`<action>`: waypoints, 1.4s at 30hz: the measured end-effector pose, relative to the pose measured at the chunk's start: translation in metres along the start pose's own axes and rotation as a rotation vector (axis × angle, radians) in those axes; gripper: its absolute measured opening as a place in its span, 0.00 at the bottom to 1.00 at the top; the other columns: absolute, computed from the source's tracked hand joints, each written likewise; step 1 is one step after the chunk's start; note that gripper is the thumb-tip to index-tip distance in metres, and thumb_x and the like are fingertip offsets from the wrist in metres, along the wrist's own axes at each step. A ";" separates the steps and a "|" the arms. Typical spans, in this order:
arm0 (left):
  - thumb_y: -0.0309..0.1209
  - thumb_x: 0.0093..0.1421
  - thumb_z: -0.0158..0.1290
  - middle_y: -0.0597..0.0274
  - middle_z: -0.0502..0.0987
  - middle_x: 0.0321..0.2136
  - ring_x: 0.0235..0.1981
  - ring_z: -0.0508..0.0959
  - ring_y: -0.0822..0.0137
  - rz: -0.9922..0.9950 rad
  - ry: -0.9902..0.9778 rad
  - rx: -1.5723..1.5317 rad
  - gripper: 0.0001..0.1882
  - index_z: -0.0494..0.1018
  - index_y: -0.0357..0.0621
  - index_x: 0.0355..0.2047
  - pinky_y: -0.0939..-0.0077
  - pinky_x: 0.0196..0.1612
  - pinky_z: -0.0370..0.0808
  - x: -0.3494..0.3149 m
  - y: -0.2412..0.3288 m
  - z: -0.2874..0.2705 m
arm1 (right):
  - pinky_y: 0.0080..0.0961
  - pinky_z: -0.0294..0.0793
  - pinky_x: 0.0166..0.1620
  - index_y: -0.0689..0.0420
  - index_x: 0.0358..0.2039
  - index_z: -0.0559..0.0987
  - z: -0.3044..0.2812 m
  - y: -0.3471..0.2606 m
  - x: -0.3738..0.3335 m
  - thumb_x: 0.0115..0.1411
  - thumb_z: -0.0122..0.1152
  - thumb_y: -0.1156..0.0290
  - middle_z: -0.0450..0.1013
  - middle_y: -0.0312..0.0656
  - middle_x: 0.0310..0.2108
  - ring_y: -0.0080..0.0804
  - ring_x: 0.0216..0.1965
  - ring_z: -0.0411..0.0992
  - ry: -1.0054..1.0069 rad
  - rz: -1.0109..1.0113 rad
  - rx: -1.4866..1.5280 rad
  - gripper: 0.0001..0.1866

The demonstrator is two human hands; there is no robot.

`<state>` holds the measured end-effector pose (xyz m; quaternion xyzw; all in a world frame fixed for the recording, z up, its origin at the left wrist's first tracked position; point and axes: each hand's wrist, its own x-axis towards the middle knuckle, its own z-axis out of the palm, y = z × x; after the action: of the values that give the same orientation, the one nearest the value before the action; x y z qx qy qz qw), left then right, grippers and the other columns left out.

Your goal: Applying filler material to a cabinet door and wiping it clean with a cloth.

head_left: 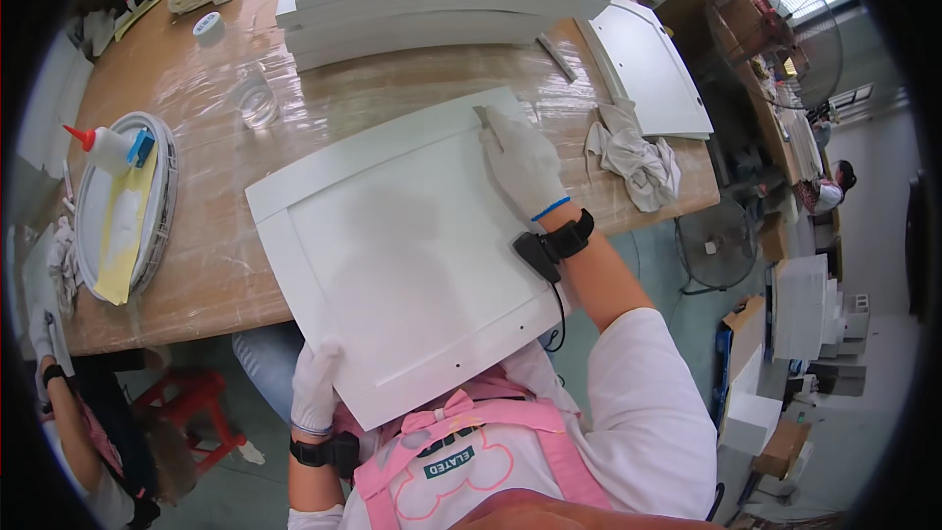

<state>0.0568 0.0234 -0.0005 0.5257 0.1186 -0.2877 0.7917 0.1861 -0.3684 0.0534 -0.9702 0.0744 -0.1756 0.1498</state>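
Observation:
A white framed panel [392, 245], like a cabinet door, lies tilted between the table's near edge and my lap. My left hand [316, 385], in a white glove, grips the panel's lower left edge, with its thumb on the face. My right hand [525, 162], in a white glove with a blue cuff, rests on the panel's upper right frame strip. Its fingers are pressed together, and a small greyish bit shows at the fingertips, too small to name. Two small dark holes show along the panel's near edge.
A tall stack of white panels [432, 0] stands on the film-covered table [196, 206]. At left, a round lid [165, 226] bears a red-tipped bottle [106, 149]. A clear cup [257, 103], a crumpled cloth [638, 157] and more panels [648, 69] lie about. A co-worker's arm [74, 412] shows far left.

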 end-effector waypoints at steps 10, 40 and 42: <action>0.42 0.66 0.55 0.53 0.73 0.54 0.53 0.76 0.62 0.015 0.000 0.006 0.33 0.61 0.31 0.63 0.68 0.55 0.75 -0.002 0.004 0.007 | 0.50 0.74 0.44 0.51 0.51 0.77 -0.011 0.014 0.012 0.65 0.52 0.64 0.78 0.53 0.39 0.55 0.40 0.77 -0.109 0.186 -0.095 0.16; 0.39 0.71 0.47 0.51 0.73 0.55 0.54 0.76 0.59 -0.018 0.200 0.041 0.28 0.59 0.34 0.64 0.66 0.56 0.76 -0.005 0.029 0.024 | 0.44 0.74 0.49 0.51 0.48 0.81 -0.012 0.106 0.059 0.64 0.54 0.66 0.77 0.46 0.46 0.51 0.47 0.74 -0.128 -0.319 0.099 0.14; 0.39 0.71 0.47 0.51 0.72 0.56 0.55 0.76 0.59 -0.015 0.211 0.001 0.29 0.59 0.34 0.65 0.66 0.57 0.75 -0.005 0.025 0.019 | 0.44 0.73 0.49 0.51 0.49 0.81 -0.023 0.100 0.065 0.64 0.54 0.66 0.77 0.47 0.46 0.51 0.47 0.73 -0.178 -0.288 0.098 0.15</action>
<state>0.0657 0.0146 0.0293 0.5525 0.2053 -0.2367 0.7724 0.2289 -0.4819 0.0630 -0.9740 -0.0875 -0.1118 0.1763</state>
